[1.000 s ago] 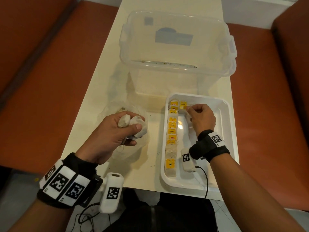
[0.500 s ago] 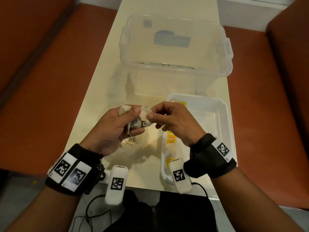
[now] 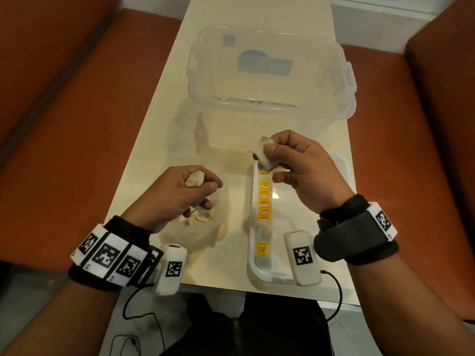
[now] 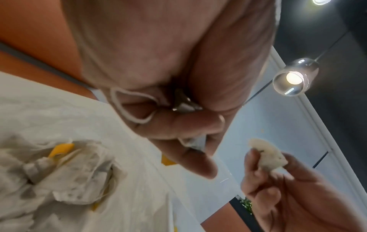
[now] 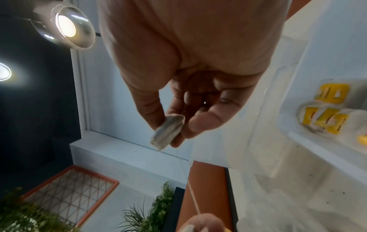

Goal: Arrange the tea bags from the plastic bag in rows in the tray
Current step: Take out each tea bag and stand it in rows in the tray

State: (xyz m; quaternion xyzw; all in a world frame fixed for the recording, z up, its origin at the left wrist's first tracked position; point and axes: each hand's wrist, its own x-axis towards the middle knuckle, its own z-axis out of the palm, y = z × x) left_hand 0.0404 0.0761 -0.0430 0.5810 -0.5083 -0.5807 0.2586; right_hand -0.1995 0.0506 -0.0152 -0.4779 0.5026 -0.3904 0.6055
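While the left hand [image 3: 180, 194] grips spare tea bags [image 3: 194, 179] over the plastic bag [image 3: 205, 227] beside the tray [image 3: 253, 268], the right hand [image 3: 298, 170] pinches one tea bag [image 3: 264, 152] above the tray's far end, likely to start a second row beside the first row [image 3: 264, 209].

The tray [image 3: 253, 272] is seen as glossy white plastic, the storage bin [image 3: 270, 80] as clear smooth plastic. The plastic bag [image 4: 59, 164] appears thin, crinkled and translucent. The tea bags [image 3: 264, 201] look like matt, fibrous paper with glossy yellow tags. The tabletop [image 3: 154, 155] is smooth and cream.
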